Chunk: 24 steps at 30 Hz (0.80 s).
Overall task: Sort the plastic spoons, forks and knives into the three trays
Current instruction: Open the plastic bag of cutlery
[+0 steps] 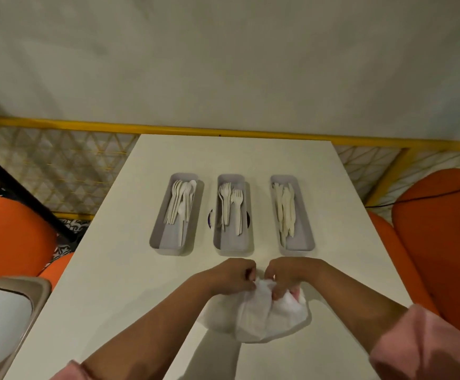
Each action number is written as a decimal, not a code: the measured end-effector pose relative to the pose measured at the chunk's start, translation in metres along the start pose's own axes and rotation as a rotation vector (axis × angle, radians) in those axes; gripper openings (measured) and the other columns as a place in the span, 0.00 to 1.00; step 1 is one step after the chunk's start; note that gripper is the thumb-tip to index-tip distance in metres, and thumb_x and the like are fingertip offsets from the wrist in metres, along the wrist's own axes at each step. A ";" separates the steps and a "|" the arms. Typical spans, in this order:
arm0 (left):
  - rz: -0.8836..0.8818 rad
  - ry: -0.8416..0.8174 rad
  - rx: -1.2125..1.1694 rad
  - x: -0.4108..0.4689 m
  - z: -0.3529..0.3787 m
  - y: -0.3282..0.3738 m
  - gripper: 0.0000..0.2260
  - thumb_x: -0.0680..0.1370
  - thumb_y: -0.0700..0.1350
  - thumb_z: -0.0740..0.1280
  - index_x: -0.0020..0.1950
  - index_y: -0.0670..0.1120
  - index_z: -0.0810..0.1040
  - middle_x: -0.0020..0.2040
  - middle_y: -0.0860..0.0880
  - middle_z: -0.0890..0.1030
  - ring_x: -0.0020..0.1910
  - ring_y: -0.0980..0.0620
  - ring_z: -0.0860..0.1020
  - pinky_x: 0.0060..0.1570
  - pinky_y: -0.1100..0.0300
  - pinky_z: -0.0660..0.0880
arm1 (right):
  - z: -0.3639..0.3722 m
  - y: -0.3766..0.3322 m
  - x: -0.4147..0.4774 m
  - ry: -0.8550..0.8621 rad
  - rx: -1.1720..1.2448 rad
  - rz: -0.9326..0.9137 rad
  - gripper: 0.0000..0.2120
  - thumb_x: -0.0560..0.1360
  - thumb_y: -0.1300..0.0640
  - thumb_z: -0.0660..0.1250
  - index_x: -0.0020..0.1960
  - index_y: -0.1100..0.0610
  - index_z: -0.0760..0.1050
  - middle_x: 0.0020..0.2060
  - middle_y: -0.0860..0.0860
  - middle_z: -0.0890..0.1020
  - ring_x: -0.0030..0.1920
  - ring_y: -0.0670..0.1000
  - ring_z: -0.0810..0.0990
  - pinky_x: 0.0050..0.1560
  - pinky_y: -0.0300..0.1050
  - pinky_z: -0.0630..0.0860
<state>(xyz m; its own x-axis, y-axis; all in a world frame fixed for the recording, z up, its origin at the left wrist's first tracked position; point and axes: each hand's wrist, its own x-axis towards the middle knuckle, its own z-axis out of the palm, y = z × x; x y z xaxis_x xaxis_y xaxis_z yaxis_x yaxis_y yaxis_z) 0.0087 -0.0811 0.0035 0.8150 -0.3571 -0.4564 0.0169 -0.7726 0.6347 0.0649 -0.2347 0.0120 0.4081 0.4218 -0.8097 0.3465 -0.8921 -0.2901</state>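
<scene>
Three long grey plastic trays stand side by side toward the far end of the white tabletop point(113, 270). White plastic spoons point(181, 201) lie in the left tray point(168, 238), white plastic forks point(230, 204) in the middle tray point(231, 242), and white plastic knives point(285, 209) in the right tray point(301, 239). Nearer, the person's left hand point(233, 275) and right hand point(289, 275) meet over a crumpled white bag point(250, 319) resting on the tabletop. Each grip is curled tight, pinching the bunched top of the bag.

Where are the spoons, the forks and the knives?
spoons point(178, 205): head view, on the bunched handles.
forks point(237, 215): head view, on one fork's handle.
knives point(286, 212): head view, on the middle of the bundle.
</scene>
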 end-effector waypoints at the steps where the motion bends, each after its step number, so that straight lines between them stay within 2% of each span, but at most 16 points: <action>1: 0.017 0.011 -0.038 0.000 -0.002 0.002 0.14 0.74 0.41 0.67 0.34 0.52 0.64 0.36 0.53 0.69 0.35 0.57 0.66 0.38 0.65 0.64 | 0.000 0.000 -0.002 0.005 0.033 -0.023 0.17 0.72 0.60 0.70 0.60 0.58 0.74 0.46 0.53 0.78 0.36 0.52 0.78 0.36 0.42 0.80; 2: 0.037 0.029 -0.073 0.000 -0.004 0.004 0.15 0.73 0.40 0.67 0.34 0.52 0.64 0.35 0.54 0.68 0.34 0.57 0.66 0.37 0.67 0.64 | -0.001 0.001 -0.003 0.019 0.064 -0.058 0.14 0.72 0.60 0.70 0.57 0.57 0.75 0.41 0.50 0.76 0.34 0.49 0.76 0.33 0.38 0.77; 4: 0.067 0.087 -0.162 -0.002 -0.007 0.006 0.15 0.71 0.38 0.70 0.35 0.52 0.65 0.36 0.55 0.70 0.37 0.55 0.68 0.37 0.69 0.67 | -0.002 -0.001 -0.007 0.061 0.163 -0.145 0.07 0.72 0.55 0.71 0.48 0.52 0.75 0.37 0.46 0.74 0.37 0.46 0.74 0.37 0.36 0.71; 6: 0.080 0.153 -0.325 -0.003 -0.011 0.004 0.15 0.69 0.33 0.70 0.37 0.51 0.69 0.38 0.54 0.73 0.40 0.53 0.70 0.39 0.66 0.69 | -0.002 -0.004 -0.011 0.055 0.362 -0.221 0.06 0.72 0.50 0.70 0.47 0.50 0.76 0.38 0.44 0.76 0.41 0.44 0.74 0.43 0.37 0.70; 8: 0.108 0.186 -0.473 -0.007 -0.019 0.001 0.15 0.68 0.29 0.69 0.38 0.50 0.71 0.39 0.52 0.74 0.42 0.52 0.71 0.42 0.61 0.70 | -0.003 -0.008 -0.013 0.063 0.498 -0.269 0.06 0.73 0.48 0.70 0.47 0.48 0.78 0.38 0.43 0.78 0.39 0.42 0.75 0.42 0.35 0.69; 11: 0.170 0.260 -0.575 -0.012 -0.037 -0.001 0.15 0.68 0.27 0.69 0.38 0.48 0.73 0.38 0.52 0.74 0.41 0.53 0.73 0.45 0.58 0.72 | -0.006 -0.010 -0.014 0.125 0.575 -0.347 0.02 0.75 0.54 0.68 0.45 0.52 0.79 0.33 0.45 0.77 0.32 0.40 0.73 0.37 0.33 0.68; 13: 0.173 0.347 -0.766 -0.016 -0.049 -0.001 0.14 0.69 0.27 0.69 0.40 0.46 0.74 0.39 0.51 0.74 0.40 0.53 0.73 0.42 0.61 0.73 | -0.012 -0.011 -0.017 0.133 0.658 -0.402 0.03 0.75 0.60 0.68 0.42 0.55 0.78 0.32 0.47 0.76 0.29 0.40 0.71 0.33 0.34 0.67; 15: 0.152 0.422 -0.932 -0.017 -0.055 -0.003 0.14 0.71 0.28 0.68 0.46 0.46 0.74 0.42 0.50 0.74 0.41 0.53 0.75 0.44 0.60 0.71 | -0.019 -0.013 -0.022 0.119 0.695 -0.422 0.05 0.75 0.62 0.67 0.41 0.56 0.77 0.31 0.49 0.75 0.27 0.42 0.70 0.31 0.35 0.66; 17: 0.113 0.417 -1.010 -0.018 -0.054 -0.009 0.17 0.72 0.27 0.65 0.54 0.47 0.73 0.47 0.49 0.75 0.46 0.51 0.77 0.48 0.56 0.71 | -0.025 -0.016 -0.027 0.133 0.718 -0.429 0.06 0.76 0.61 0.65 0.40 0.57 0.77 0.29 0.49 0.75 0.26 0.42 0.69 0.30 0.34 0.66; 20: 0.022 0.179 -0.914 -0.020 -0.037 -0.016 0.21 0.71 0.27 0.61 0.60 0.46 0.71 0.53 0.48 0.75 0.53 0.48 0.76 0.52 0.56 0.73 | -0.029 -0.018 -0.030 0.184 0.800 -0.455 0.10 0.78 0.59 0.63 0.39 0.58 0.77 0.26 0.48 0.75 0.26 0.44 0.70 0.30 0.35 0.66; 22: 0.014 -0.007 -0.612 -0.020 -0.023 -0.017 0.19 0.71 0.33 0.65 0.61 0.45 0.73 0.54 0.46 0.78 0.56 0.47 0.76 0.58 0.55 0.73 | -0.031 -0.019 -0.030 0.205 0.883 -0.489 0.11 0.79 0.60 0.61 0.39 0.59 0.77 0.30 0.49 0.76 0.28 0.44 0.72 0.32 0.36 0.68; 24: 0.014 -0.018 -0.446 -0.019 -0.013 -0.012 0.14 0.75 0.40 0.67 0.60 0.42 0.76 0.53 0.43 0.79 0.53 0.47 0.76 0.61 0.52 0.73 | -0.033 -0.019 -0.029 0.223 1.024 -0.559 0.10 0.80 0.63 0.58 0.43 0.59 0.76 0.37 0.50 0.77 0.34 0.44 0.75 0.37 0.37 0.71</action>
<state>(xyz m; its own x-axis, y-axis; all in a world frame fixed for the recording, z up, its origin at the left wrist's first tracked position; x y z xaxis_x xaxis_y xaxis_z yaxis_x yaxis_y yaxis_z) 0.0009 -0.0581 0.0125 0.8069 -0.3777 -0.4542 0.2575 -0.4672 0.8458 0.0742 -0.2243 0.0580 0.5883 0.7222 -0.3639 -0.2718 -0.2472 -0.9301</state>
